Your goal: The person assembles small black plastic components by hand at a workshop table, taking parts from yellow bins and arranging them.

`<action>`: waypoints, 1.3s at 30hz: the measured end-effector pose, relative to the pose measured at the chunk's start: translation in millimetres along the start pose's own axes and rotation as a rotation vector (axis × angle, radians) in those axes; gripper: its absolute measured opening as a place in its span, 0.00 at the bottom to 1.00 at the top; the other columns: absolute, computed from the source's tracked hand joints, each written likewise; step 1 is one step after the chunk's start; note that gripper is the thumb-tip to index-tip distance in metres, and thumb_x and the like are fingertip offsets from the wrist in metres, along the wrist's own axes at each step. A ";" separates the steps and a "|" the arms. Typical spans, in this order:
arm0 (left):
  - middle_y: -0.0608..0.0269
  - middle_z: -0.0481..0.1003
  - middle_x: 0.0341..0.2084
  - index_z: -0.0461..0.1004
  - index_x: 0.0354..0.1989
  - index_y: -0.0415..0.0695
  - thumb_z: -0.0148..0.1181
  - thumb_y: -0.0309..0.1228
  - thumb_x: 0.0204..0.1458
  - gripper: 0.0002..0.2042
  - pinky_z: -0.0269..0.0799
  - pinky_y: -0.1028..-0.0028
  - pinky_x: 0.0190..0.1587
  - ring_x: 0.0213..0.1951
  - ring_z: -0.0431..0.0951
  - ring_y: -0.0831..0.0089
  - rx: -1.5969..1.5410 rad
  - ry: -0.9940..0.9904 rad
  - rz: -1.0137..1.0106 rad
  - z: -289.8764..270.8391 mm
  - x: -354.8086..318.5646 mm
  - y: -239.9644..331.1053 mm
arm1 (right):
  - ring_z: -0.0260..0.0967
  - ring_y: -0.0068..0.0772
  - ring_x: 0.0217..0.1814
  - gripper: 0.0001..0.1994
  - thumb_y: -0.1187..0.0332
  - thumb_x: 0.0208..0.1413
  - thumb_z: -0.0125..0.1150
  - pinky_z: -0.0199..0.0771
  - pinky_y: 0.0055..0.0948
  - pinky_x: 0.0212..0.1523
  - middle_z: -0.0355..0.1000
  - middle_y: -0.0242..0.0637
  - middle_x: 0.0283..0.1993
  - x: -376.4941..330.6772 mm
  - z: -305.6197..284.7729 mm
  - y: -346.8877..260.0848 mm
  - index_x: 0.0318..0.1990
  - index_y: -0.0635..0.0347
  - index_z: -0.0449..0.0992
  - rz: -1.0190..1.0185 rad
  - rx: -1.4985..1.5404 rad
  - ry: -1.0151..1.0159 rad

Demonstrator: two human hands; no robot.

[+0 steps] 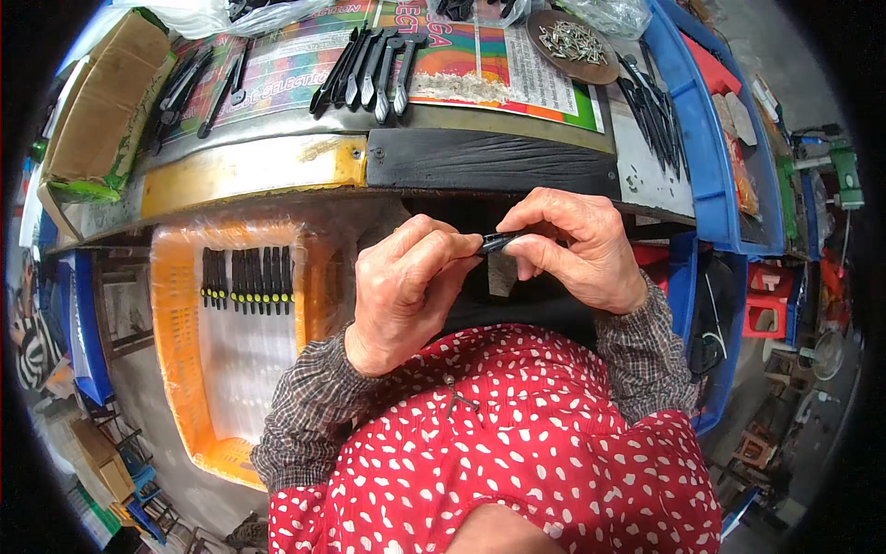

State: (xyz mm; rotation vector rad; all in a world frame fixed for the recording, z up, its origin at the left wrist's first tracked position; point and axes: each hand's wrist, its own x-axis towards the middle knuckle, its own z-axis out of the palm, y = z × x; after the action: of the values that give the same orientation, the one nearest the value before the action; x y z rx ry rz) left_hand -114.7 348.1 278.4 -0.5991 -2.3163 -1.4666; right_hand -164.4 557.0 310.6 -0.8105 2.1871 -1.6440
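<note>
Small black part [498,242] pinched between both hands, just above the lap. Left hand [406,286] and right hand [577,247] together, fingertips clamped on it; exact shape hard to tell. Loose grip could drop it toward orange crate [175,369] left of hands.

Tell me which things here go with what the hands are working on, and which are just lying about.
In the job:
left hand
right hand
small black part pinched between both
black pieces on the bench
finished row in the orange crate
dish of metal pins

Lying about:
cardboard box
blue bin
</note>
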 end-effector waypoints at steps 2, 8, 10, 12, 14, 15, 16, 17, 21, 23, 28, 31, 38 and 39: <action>0.58 0.77 0.28 0.78 0.36 0.38 0.67 0.15 0.42 0.11 0.73 0.74 0.32 0.31 0.79 0.67 -0.021 -0.011 -0.015 0.2 -1.2 -0.8 | 0.74 0.22 0.27 0.06 0.83 0.54 0.61 0.75 0.19 0.27 0.73 0.37 0.33 0.2 -0.9 1.8 0.39 0.72 0.76 -0.020 -0.008 -0.027; 0.58 0.77 0.27 0.78 0.35 0.38 0.67 0.14 0.42 0.11 0.74 0.74 0.33 0.31 0.79 0.67 -0.095 -0.033 -0.020 1.8 -4.6 -8.4 | 0.73 0.19 0.25 0.05 0.80 0.55 0.62 0.74 0.19 0.24 0.73 0.35 0.30 -1.0 -2.3 8.0 0.38 0.69 0.76 -0.034 0.035 -0.043; 0.58 0.77 0.27 0.78 0.35 0.37 0.67 0.14 0.42 0.11 0.74 0.74 0.33 0.31 0.79 0.68 -0.087 -0.040 -0.021 2.8 -4.4 -9.2 | 0.73 0.18 0.25 0.04 0.80 0.55 0.62 0.73 0.19 0.24 0.73 0.34 0.30 -1.8 -2.3 10.4 0.38 0.69 0.76 -0.034 0.038 -0.044; 0.59 0.77 0.27 0.77 0.35 0.37 0.67 0.14 0.42 0.11 0.74 0.74 0.33 0.31 0.79 0.68 -0.075 -0.043 -0.024 2.5 -5.0 -9.3 | 0.72 0.18 0.25 0.04 0.80 0.55 0.62 0.73 0.19 0.24 0.73 0.34 0.29 -1.3 -2.7 10.8 0.38 0.69 0.76 -0.036 0.044 -0.049; 0.59 0.78 0.27 0.77 0.34 0.37 0.67 0.14 0.42 0.11 0.73 0.74 0.33 0.31 0.79 0.68 -0.085 -0.041 -0.031 2.7 -5.6 -9.8 | 0.75 0.23 0.27 0.06 0.83 0.53 0.63 0.76 0.20 0.26 0.74 0.38 0.33 -1.2 -4.5 9.2 0.39 0.71 0.76 -0.013 0.004 -0.084; 0.59 0.78 0.27 0.77 0.34 0.37 0.67 0.14 0.42 0.11 0.73 0.74 0.33 0.31 0.79 0.68 -0.086 -0.042 -0.032 2.9 -5.8 -10.8 | 0.75 0.23 0.27 0.06 0.83 0.53 0.63 0.76 0.20 0.26 0.74 0.38 0.33 -1.8 -4.0 9.8 0.39 0.71 0.76 -0.011 0.004 -0.083; 0.59 0.78 0.27 0.77 0.34 0.37 0.67 0.14 0.42 0.10 0.73 0.74 0.33 0.30 0.79 0.68 -0.102 -0.050 -0.035 3.1 -6.1 -12.2 | 0.74 0.20 0.26 0.05 0.81 0.54 0.62 0.75 0.19 0.25 0.74 0.36 0.31 -2.3 -3.0 10.8 0.38 0.70 0.76 -0.017 0.023 -0.070; 0.58 0.78 0.27 0.77 0.33 0.37 0.67 0.14 0.42 0.10 0.73 0.74 0.33 0.30 0.79 0.68 -0.117 -0.058 -0.040 3.4 -6.4 -13.0 | 0.72 0.18 0.24 0.04 0.80 0.55 0.62 0.73 0.18 0.24 0.73 0.33 0.28 -3.0 -2.3 11.5 0.38 0.69 0.76 -0.023 0.043 -0.057; 0.58 0.78 0.27 0.78 0.33 0.37 0.67 0.15 0.42 0.10 0.73 0.74 0.33 0.30 0.79 0.67 -0.105 -0.070 -0.035 4.7 -6.2 -12.5 | 0.75 0.22 0.27 0.07 0.83 0.52 0.63 0.76 0.20 0.26 0.74 0.37 0.32 -6.9 -4.4 12.3 0.39 0.70 0.76 0.044 0.050 -0.076; 0.58 0.78 0.26 0.78 0.33 0.37 0.67 0.15 0.42 0.09 0.73 0.74 0.33 0.30 0.79 0.67 -0.090 -0.076 -0.032 5.5 -6.6 -12.3 | 0.75 0.22 0.27 0.07 0.84 0.52 0.62 0.76 0.20 0.26 0.74 0.37 0.32 -8.7 -3.5 13.9 0.39 0.70 0.76 0.014 0.021 -0.062; 0.58 0.77 0.26 0.77 0.33 0.38 0.67 0.16 0.42 0.09 0.73 0.73 0.30 0.28 0.79 0.65 -0.085 -0.065 -0.017 7.4 -7.5 -16.3 | 0.75 0.23 0.27 0.06 0.84 0.52 0.62 0.77 0.19 0.26 0.73 0.38 0.33 -9.8 -2.3 15.9 0.39 0.71 0.76 0.018 0.011 -0.066; 0.57 0.76 0.25 0.77 0.33 0.39 0.67 0.17 0.41 0.10 0.73 0.72 0.27 0.26 0.79 0.64 -0.118 -0.057 0.009 9.6 -7.3 -20.8 | 0.74 0.21 0.26 0.05 0.82 0.53 0.62 0.75 0.19 0.25 0.73 0.36 0.31 -11.2 -1.0 17.5 0.38 0.70 0.76 0.012 0.028 -0.044; 0.57 0.75 0.24 0.77 0.33 0.39 0.67 0.16 0.42 0.09 0.73 0.72 0.27 0.26 0.79 0.64 -0.071 -0.061 0.020 10.2 -8.4 -18.8 | 0.75 0.23 0.27 0.07 0.84 0.52 0.61 0.77 0.20 0.27 0.74 0.39 0.33 -11.3 -0.8 20.7 0.39 0.71 0.76 -0.012 -0.036 -0.060; 0.57 0.75 0.24 0.77 0.33 0.39 0.67 0.16 0.42 0.09 0.73 0.72 0.27 0.26 0.79 0.64 -0.071 -0.061 0.018 9.9 -8.0 -18.3 | 0.75 0.23 0.27 0.07 0.84 0.52 0.61 0.77 0.20 0.27 0.74 0.39 0.33 -11.2 -0.3 21.0 0.39 0.71 0.76 -0.011 -0.035 -0.061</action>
State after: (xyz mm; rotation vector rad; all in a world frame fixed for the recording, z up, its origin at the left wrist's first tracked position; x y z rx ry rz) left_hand -117.8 348.8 256.3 -0.6915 -2.3058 -1.5480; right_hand -161.0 567.9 289.7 -0.8714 2.1790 -1.5694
